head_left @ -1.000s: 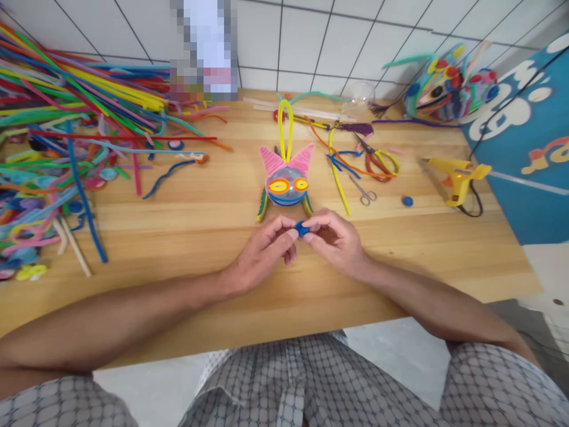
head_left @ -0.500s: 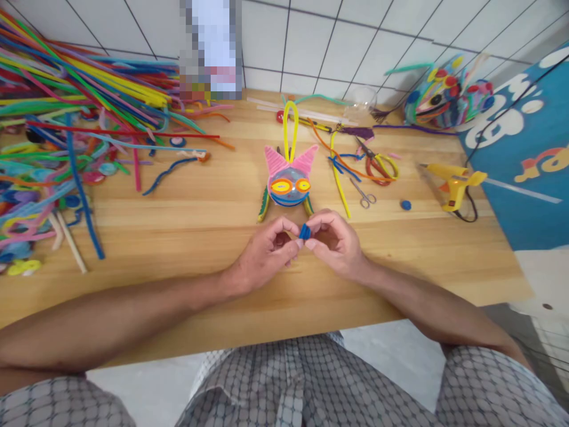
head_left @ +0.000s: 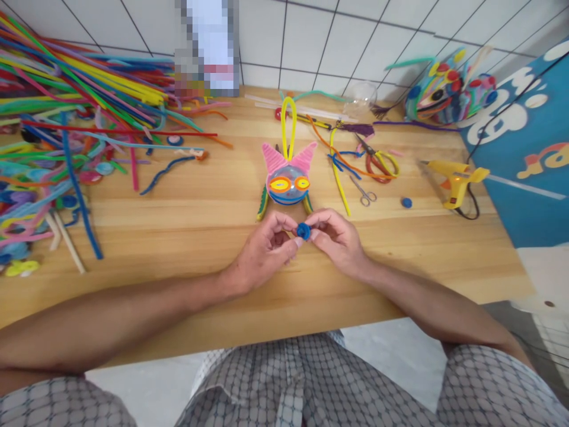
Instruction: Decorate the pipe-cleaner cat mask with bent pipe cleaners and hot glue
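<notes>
Between my fingertips is a small blue pipe-cleaner coil (head_left: 303, 230), its round face turned up toward me. My left hand (head_left: 272, 244) pinches it from the left, and my right hand (head_left: 334, 242) from the right. Just beyond my hands stands a cat-like ornament (head_left: 288, 184) with pink ears, yellow-and-orange eyes, blue stripes below them and a yellow loop on top. A second small blue coil (head_left: 406, 203) lies on the wooden table to the right.
A yellow glue gun (head_left: 457, 181) lies at the right, its cord behind it. Scissors (head_left: 381, 163), small silver scissors (head_left: 365, 194) and loose pipe cleaners (head_left: 340, 178) lie right of the ornament. Heaped pipe cleaners (head_left: 89, 77) fill the left. A colourful fish-like craft (head_left: 438, 98) stands back right.
The blue coil has turned between my fingers, from its edge side to its round spiral face. Both hands stay in nearly the same place.
</notes>
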`<state>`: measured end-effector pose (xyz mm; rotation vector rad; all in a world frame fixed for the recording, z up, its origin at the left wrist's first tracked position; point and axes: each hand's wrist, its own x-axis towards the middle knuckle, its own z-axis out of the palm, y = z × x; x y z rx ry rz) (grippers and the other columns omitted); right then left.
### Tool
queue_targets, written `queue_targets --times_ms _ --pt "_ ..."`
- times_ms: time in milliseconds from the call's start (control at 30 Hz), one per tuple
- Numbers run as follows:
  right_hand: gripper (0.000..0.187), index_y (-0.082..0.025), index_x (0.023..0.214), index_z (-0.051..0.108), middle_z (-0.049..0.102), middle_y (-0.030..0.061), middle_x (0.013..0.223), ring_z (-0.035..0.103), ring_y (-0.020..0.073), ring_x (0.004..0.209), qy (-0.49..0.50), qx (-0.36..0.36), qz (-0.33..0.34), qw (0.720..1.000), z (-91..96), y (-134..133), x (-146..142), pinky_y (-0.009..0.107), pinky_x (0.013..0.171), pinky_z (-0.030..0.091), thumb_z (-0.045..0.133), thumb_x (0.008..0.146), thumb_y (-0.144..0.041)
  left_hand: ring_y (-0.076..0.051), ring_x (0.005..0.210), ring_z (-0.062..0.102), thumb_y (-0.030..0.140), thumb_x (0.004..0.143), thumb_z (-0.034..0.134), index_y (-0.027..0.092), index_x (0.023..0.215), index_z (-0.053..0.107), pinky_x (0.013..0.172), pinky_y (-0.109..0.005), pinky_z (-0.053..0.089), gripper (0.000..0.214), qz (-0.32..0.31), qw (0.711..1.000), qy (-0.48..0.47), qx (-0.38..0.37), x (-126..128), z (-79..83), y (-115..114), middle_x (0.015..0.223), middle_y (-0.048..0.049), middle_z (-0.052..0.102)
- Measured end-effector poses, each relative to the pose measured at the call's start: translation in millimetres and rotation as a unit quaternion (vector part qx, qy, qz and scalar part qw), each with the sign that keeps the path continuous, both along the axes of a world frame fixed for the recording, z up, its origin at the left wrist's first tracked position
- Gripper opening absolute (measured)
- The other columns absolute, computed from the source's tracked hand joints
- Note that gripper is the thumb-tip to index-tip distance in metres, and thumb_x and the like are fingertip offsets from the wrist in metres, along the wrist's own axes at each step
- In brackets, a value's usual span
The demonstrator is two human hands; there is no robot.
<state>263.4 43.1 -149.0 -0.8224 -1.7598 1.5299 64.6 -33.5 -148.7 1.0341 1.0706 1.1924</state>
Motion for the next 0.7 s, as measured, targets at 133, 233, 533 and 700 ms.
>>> queue_targets --times_ms 133,233,533,700 --pt "0.021 -0.026 0.106 0.072 0.075 0.0012 0.092 0.070 0.0166 0.081 -0.003 0.006 -0.003 1.000 2.0 1.0 -1.1 0.032 0.076 0.060 0.079 0.104 -0.045 -0.009 0.062 0.062 0.033 0.095 0.085 0.021 0.112 0.059 0.056 -0.022 0.055 0.034 0.002 1.000 -0.025 0.008 0.5 -0.9 1.0 0.095 0.0004 0.073" --pt "0.019 -0.025 0.107 0.072 0.075 0.0008 0.092 0.070 0.0160 0.081 -0.005 0.014 -0.002 1.000 1.0 1.8 -0.9 0.031 0.076 0.060 0.079 0.104 -0.043 -0.009 0.062 0.063 0.035 0.099 0.082 0.020 0.108 0.062 0.059 -0.022 0.055 0.027 -0.014 1.000 -0.022 0.008 -1.1 -0.2 1.1 0.085 0.0028 0.069" --pt "0.036 -0.025 0.118 0.081 0.079 0.0033 0.100 0.072 0.0171 0.084 -0.009 0.030 0.018 0.999 1.6 2.6 5.9 0.031 0.077 0.060 0.076 0.109 -0.060 -0.011 0.062 0.061 0.050 0.101 0.078 0.022 0.101 0.055 0.061 -0.024 0.051 0.036 -0.024 0.999 -0.031 -0.015 0.3 -0.6 1.4 0.074 0.0053 0.063" --pt "0.038 -0.028 0.120 0.085 0.080 0.0032 0.100 0.071 0.0168 0.083 0.006 0.042 0.018 0.999 0.5 4.1 6.6 0.031 0.077 0.059 0.074 0.109 -0.063 -0.013 0.071 0.059 0.045 0.102 0.077 0.021 0.102 0.063 0.069 -0.026 0.048 0.028 0.006 0.999 0.014 0.032 -0.4 -1.3 2.6 0.083 0.0018 0.066"
